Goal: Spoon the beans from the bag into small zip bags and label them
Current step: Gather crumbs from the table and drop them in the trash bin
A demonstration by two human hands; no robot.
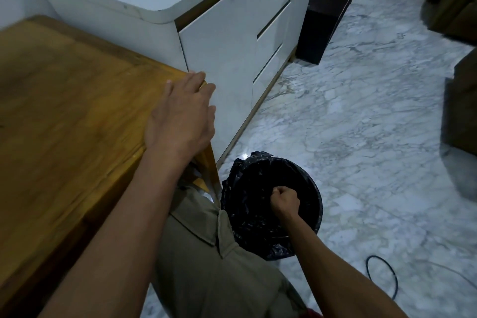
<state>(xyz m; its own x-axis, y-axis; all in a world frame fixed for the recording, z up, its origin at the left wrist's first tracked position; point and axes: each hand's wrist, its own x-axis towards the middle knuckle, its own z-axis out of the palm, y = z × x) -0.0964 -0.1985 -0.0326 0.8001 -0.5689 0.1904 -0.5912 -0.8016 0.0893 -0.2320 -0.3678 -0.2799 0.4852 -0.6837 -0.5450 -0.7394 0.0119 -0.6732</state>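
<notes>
Wooden table [64, 111] under flat, released left hand [180, 114]; right hand [285, 200] clenched over black-lined bin [247, 214]

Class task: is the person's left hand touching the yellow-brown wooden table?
Touching. The head view shows the left hand lying flat, palm down, on the corner of the yellow-brown wooden table, fingers over its edge.
</notes>
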